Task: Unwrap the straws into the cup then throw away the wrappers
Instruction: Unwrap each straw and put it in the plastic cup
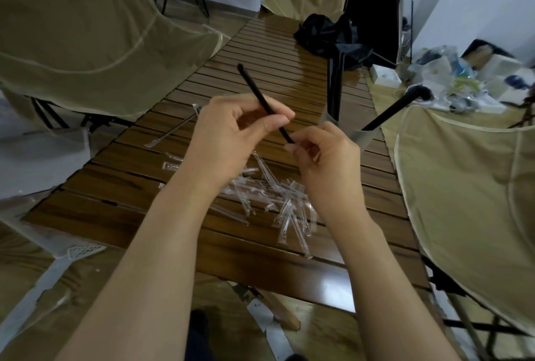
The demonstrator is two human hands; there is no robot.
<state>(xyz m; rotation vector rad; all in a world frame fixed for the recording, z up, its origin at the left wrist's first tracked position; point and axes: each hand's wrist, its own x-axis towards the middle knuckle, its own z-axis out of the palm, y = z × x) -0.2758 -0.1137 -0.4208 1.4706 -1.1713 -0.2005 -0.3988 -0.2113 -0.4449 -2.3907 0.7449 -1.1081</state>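
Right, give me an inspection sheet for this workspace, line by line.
Surface: slatted wooden table, dark brown.
Job's things: black straw held above the table; cup at the right edge with black straws in it; clear wrappers heaped near the person.
Clutter: black bag at the far end.
Hands: left hand grips the straw mid-length; right hand pinches its lower end.
Cables: nothing seen.
Surroundings: tan folding chairs around the table; pile of bags on the floor at right.
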